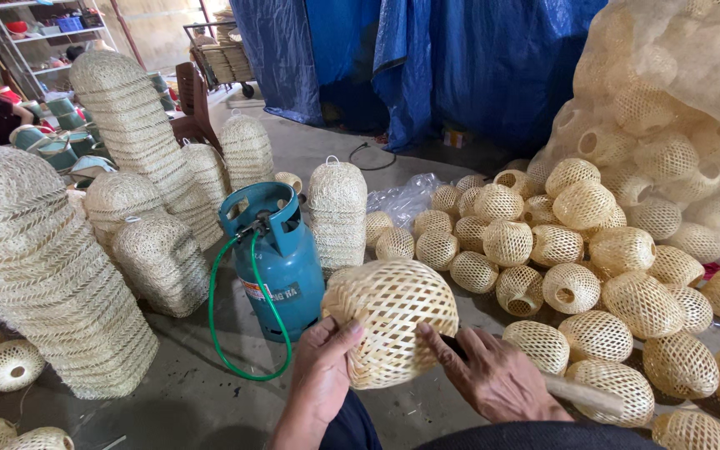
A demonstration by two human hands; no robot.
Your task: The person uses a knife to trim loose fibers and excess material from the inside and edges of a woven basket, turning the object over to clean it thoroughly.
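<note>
You have one woven bamboo ball shade [391, 321] up in front of you, just above the concrete floor [185, 392], with your left hand [327, 371] clamped on its lower left side, thumb pressed over the lattice, so that grip is closed on the shade. Your right hand [493, 375] touches its lower right edge and is wrapped around a thin tool with a pale wooden handle [581, 393]; its dark tip [453, 346] rests against the weave. Judging from how things lie, you are working on one shade among many: to your right lies a loose pile of similar shades [560, 267], roughly thirty in view, too overlapped for an exact count, and behind them a large clear bag [677, 100] packed with more. Just left of the shade stands one blue gas cylinder [281, 267] with a green hose [218, 333] looping from its valve. Further left rise tall stacks of nested woven shades [52, 275], about seven stacks, and a blue tarpaulin [460, 58] hangs at the back
</note>
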